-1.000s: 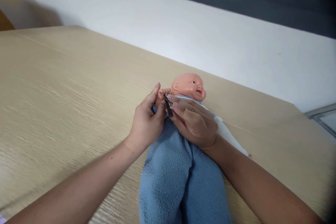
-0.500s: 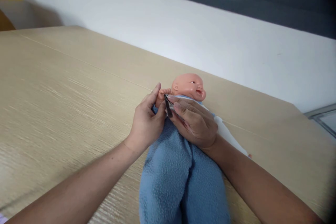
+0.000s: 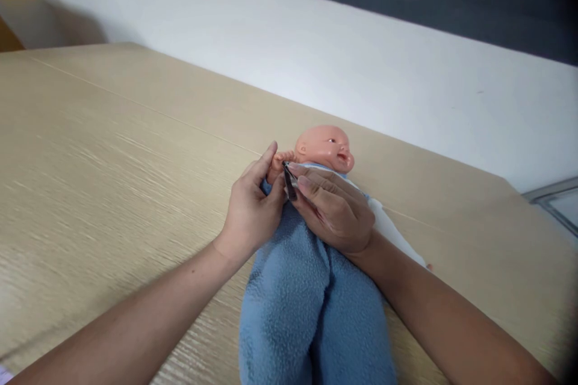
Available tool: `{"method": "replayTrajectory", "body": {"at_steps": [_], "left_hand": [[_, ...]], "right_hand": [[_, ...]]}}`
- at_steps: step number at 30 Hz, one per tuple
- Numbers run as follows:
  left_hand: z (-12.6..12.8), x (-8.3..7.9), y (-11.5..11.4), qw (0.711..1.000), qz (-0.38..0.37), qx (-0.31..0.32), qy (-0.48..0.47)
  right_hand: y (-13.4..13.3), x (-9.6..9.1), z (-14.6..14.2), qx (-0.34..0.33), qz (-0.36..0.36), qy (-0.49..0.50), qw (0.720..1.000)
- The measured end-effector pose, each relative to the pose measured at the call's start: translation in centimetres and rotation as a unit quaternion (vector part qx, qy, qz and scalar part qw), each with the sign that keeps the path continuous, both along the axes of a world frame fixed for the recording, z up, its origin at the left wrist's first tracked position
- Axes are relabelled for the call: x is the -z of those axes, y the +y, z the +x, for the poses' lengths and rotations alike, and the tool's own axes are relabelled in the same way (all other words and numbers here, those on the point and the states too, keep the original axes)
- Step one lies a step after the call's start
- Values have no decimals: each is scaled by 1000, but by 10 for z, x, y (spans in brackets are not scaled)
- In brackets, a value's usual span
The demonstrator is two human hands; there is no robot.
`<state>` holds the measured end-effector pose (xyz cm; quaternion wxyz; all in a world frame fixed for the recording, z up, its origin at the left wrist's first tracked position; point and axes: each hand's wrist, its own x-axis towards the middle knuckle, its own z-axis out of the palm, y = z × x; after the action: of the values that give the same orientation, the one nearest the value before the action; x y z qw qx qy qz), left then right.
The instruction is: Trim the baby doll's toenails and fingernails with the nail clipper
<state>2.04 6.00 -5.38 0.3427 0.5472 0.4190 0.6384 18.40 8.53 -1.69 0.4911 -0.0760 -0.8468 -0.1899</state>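
A baby doll (image 3: 323,147) in fleecy blue trousers (image 3: 289,295) and a white sleeve lies on its back, its head turned to the right. My left hand (image 3: 255,201) is wrapped around the doll's forearm and wrist, with the small doll hand (image 3: 280,163) showing above my thumb. Between the thumb and fingers of my right hand (image 3: 336,204) is a dark metal nail clipper (image 3: 289,183). Its tip is at the doll's fingers; whether it touches one I cannot tell. My right hand covers most of the doll's chest.
The doll rests on a pale wooden table (image 3: 135,150) with a thin seam along it. Behind stands a white wall (image 3: 203,12) with a dark window frame (image 3: 406,12). A grey-framed object (image 3: 553,201) sits at the right edge.
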Motion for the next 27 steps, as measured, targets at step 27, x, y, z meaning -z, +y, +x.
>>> {"method": "replayTrajectory", "body": {"at_steps": [27], "left_hand": [[-1,-7,-5,999,-11,35,-40]], "right_hand": [[2,2,5,-26,-46,16,998]]}}
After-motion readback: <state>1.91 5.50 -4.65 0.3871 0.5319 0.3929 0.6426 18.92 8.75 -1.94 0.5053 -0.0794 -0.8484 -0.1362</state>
